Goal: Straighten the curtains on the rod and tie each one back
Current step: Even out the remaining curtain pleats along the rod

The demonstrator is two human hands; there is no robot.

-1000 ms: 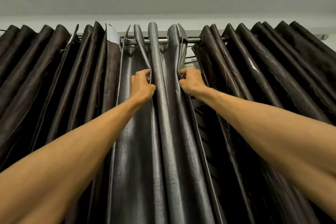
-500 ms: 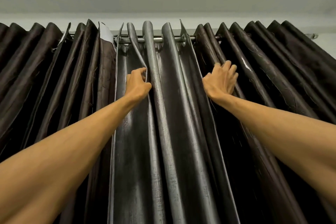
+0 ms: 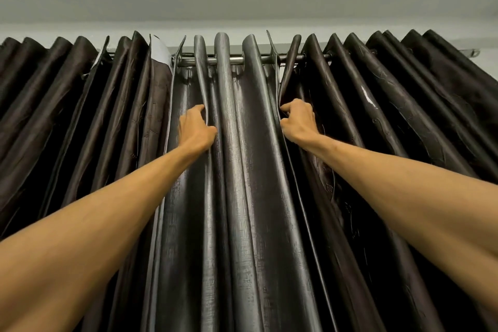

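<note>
Moved: your right hand [image 3: 297,121] lay flat on the right dark curtain [image 3: 404,102] 0.5 s ago. It's now back at the right edge of the grey curtain [image 3: 242,170], and your left hand [image 3: 196,129] hasn't shifted.
Left hand: fingers curled round a front fold of the grey curtain, just below the rod [image 3: 235,60].
Right hand: fingers curled, pinching cloth just below the rod where the grey meets the right dark curtain. It looks like the grey edge, but I can't be sure which layer.
Curtains: all three hang from the rod, grey under its middle. The left dark curtain [image 3: 80,116] and the right one are bunched along it on either side.
Done: grey folds look roughly even under the rod.
Left: the top edges of the dark curtains still sit uneven at the rod. Nothing is tied back in view, so you're early in the job.
</note>
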